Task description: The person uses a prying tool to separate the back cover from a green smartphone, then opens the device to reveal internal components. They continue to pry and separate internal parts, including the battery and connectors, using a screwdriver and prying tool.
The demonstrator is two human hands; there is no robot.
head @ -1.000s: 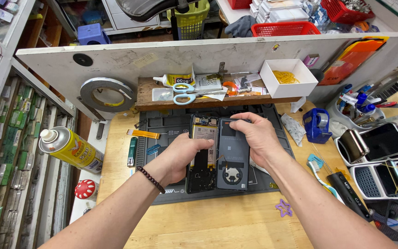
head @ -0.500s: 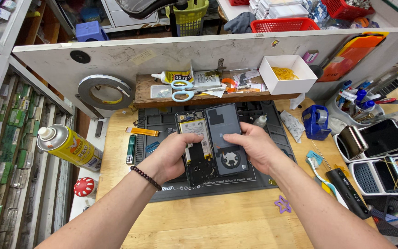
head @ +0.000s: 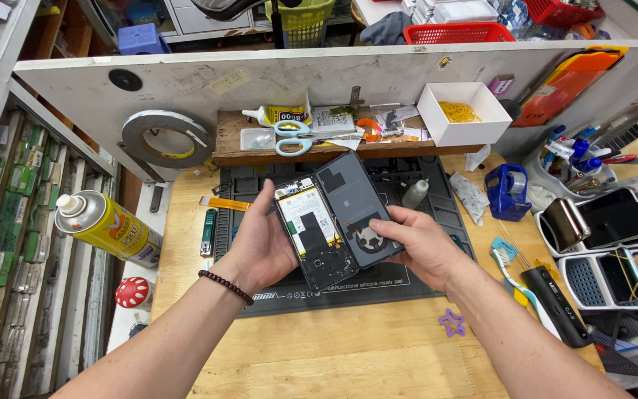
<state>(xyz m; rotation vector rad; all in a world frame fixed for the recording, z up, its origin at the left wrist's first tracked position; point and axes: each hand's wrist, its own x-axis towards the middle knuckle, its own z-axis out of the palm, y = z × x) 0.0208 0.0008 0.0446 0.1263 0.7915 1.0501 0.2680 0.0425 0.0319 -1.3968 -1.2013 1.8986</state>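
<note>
Left hand (head: 263, 247) is gripping opened phone body (head: 313, 235), fingers curled under it; right hand (head: 419, 247) is pinching back cover (head: 354, 209), thumb on top. Cover is looking separated, prob. fully off; internals untouched, above the grey mat (head: 437, 284).

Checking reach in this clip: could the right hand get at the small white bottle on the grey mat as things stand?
Probably yes. The white bottle stands upright on the mat just beyond the right hand, with nothing between them. But that hand holds the phone's back cover, so it would have to let go first.
</note>
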